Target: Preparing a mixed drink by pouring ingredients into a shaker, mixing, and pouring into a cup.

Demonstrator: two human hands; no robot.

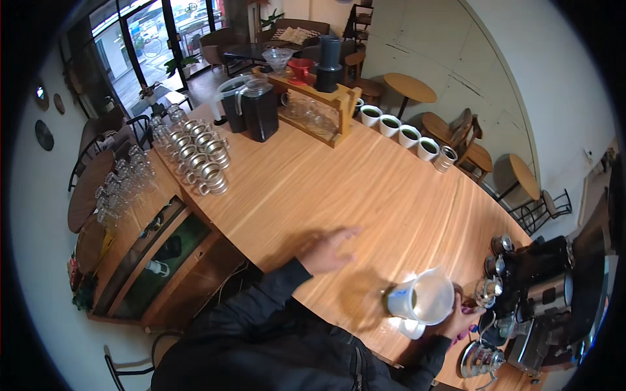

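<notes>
My left hand (327,251) is held over the wooden counter (274,195), its fingers apart and nothing in it. A translucent plastic pitcher (423,298) with a white handle and blue marking is at the counter's near right; some dark contents show at its bottom. My right hand (458,317) is at the pitcher's far right side, partly hidden behind it; whether it grips the pitcher or only touches it, I cannot tell. Past my right hand are a clear glass vessel with a metal top (486,292) and small purple objects (463,335).
Metal cups (198,161) and glass mugs stand at the left, beside dark-filled pitchers (259,110). White cups of green contents (409,136) line the far edge near a wooden rack (337,117). Black appliances (543,269) and a metal kettle (479,359) stand at the right.
</notes>
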